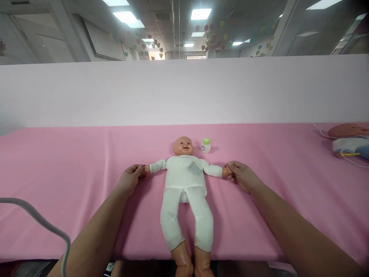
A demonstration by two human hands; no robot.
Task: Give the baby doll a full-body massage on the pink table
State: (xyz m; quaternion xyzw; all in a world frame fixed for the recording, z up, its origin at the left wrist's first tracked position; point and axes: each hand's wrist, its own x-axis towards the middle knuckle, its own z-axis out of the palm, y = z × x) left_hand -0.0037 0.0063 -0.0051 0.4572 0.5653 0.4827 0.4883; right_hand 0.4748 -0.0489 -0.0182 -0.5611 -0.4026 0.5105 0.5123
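A baby doll (186, 177) in a white cloth body lies face up on the pink sheet (86, 169), its head toward the wall and its feet past the near edge. Both its arms are stretched out sideways. My left hand (131, 179) pinches the doll's hand on the left side. On the other side, the fingers of my right hand (242, 175) are closed round the doll's other hand. Close to the doll's head, on the right, stands a small clear bottle (205, 146) with a green cap.
At the far right lies another doll-like figure (347, 130) with white and blue cloth and thin tubing. A grey cable (43, 221) curves across the lower left. Behind the table rises a white wall panel (184, 92) with glass above it.
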